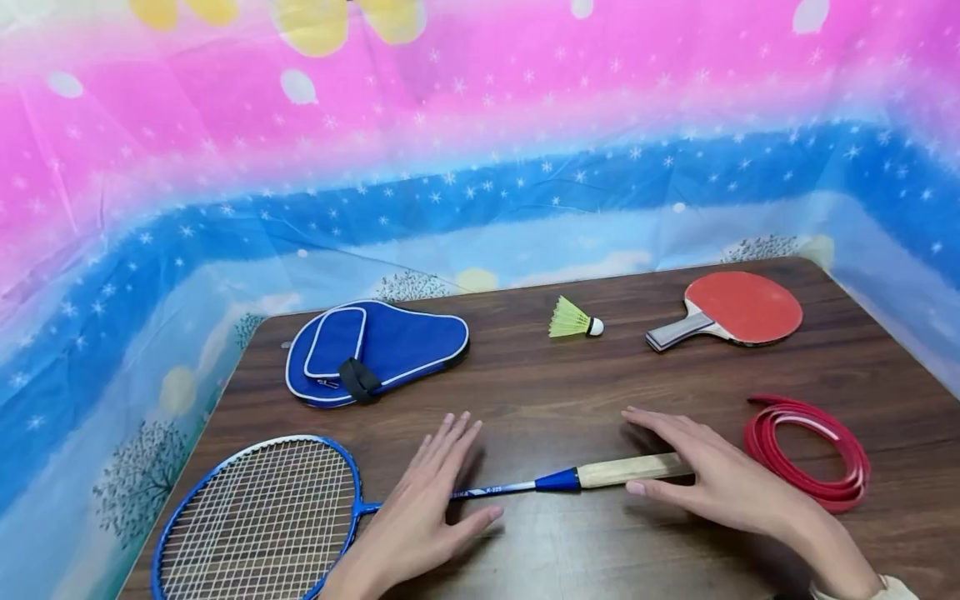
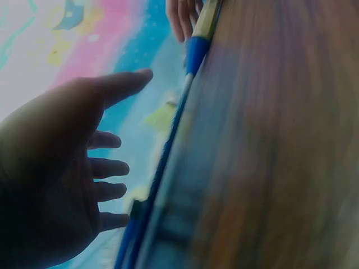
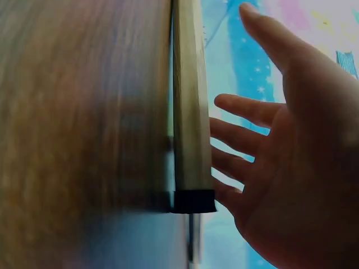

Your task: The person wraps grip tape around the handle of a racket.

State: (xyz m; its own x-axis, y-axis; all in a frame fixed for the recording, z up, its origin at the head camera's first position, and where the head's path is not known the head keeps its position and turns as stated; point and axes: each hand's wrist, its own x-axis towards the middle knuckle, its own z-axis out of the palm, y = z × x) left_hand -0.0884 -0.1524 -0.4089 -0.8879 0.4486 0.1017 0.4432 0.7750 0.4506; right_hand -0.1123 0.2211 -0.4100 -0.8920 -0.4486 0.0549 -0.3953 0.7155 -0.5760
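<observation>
A blue badminton racket (image 1: 262, 517) lies flat on the brown wooden table (image 1: 570, 392), its strung head at the near left. Its bare wooden handle (image 1: 622, 472) points right. My left hand (image 1: 431, 500) lies over the thin shaft (image 1: 510, 489) with straight, spread fingers and grips nothing. In the left wrist view the left hand (image 2: 67, 168) is open beside the shaft (image 2: 168, 145). My right hand (image 1: 697, 471) covers the handle's end, fingers straight. The right wrist view shows that hand (image 3: 280, 157) spread open next to the handle (image 3: 190, 112), not curled round it.
A blue paddle case (image 1: 375, 350) lies at the back left. A green shuttlecock (image 1: 573, 319) and a red table tennis paddle (image 1: 738, 308) lie along the back. A coil of red grip tape (image 1: 810, 454) sits right of my right hand. A colourful sheet surrounds the table.
</observation>
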